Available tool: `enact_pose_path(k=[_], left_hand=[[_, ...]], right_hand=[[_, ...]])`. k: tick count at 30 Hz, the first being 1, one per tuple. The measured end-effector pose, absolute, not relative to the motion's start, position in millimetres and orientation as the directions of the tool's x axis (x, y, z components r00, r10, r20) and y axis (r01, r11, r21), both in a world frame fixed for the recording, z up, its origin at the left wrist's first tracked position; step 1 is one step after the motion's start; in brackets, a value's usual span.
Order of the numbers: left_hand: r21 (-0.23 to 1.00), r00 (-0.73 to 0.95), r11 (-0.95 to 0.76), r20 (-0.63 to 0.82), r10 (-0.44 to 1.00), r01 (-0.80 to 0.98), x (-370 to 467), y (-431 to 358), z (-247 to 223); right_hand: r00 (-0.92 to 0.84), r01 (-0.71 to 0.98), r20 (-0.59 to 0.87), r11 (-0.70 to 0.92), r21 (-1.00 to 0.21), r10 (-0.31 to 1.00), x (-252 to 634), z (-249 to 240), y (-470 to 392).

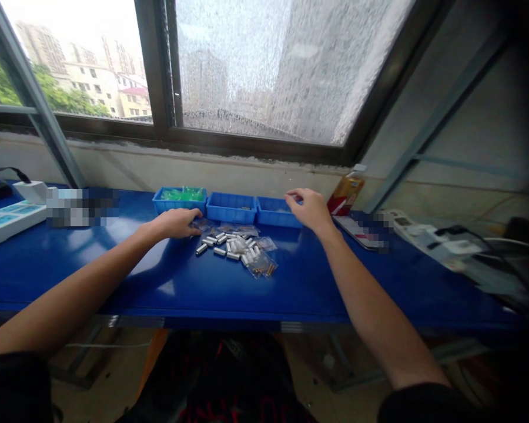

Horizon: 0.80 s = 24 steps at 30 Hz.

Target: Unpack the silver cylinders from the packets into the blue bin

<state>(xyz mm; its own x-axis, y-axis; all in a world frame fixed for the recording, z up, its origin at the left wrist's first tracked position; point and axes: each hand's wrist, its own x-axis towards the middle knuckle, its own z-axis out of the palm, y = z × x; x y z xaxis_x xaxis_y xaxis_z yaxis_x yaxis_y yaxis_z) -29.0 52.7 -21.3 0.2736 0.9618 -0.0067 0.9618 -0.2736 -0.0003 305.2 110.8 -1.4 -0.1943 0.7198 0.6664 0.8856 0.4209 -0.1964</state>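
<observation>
My left hand (180,222) rests at the left edge of a loose pile, its thumb and fingers apart beside a small clear plastic bag (203,225). In the pile are several short silvery metal cylinders (219,251) and clear bags, one of them with brass-coloured screw-like pieces (264,269). Above the front right of the right-hand blue bin (278,220) is my right hand (311,208), its thumb and fingertips close together. Whatever they pinch, if anything, is too small to make out.
Left of that bin are a middle blue bin (231,215) and a blue bin (164,205) with green packets (183,194). A drink bottle (347,191) and a flat phone-like object (357,232) are at the right. Power strips (13,218) lie toward both sides, below the window.
</observation>
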Motion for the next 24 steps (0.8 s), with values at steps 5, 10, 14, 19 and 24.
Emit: enact_pose_path(k=[5,10,14,19,24], left_hand=[[0.051,0.228,-0.234,0.1,0.968,0.971,-26.8,60.5,-30.0],[0.118,0.213,-0.243,0.222,0.951,0.963,-24.4,61.7,-30.6],[0.166,0.18,-0.289,0.477,0.86,0.943,-16.6,53.0,-20.0],[0.326,0.199,-0.532,0.679,0.707,0.781,8.3,33.2,-13.4],[0.16,0.419,-0.767,0.759,0.498,0.621,29.8,17.9,-16.2]], right_hand=[[-0.35,0.776,0.61,0.585,-0.237,0.711,272.8,-10.9,91.1],[-0.59,0.614,0.49,0.75,-0.245,0.642,238.0,-32.7,73.2],[-0.626,0.52,0.477,0.786,-0.334,0.617,223.0,-33.6,58.0],[-0.524,0.334,0.378,0.592,-0.733,0.763,210.8,-26.0,43.9],[-0.413,0.0,0.27,0.296,-0.955,0.87,205.8,-26.8,43.8]])
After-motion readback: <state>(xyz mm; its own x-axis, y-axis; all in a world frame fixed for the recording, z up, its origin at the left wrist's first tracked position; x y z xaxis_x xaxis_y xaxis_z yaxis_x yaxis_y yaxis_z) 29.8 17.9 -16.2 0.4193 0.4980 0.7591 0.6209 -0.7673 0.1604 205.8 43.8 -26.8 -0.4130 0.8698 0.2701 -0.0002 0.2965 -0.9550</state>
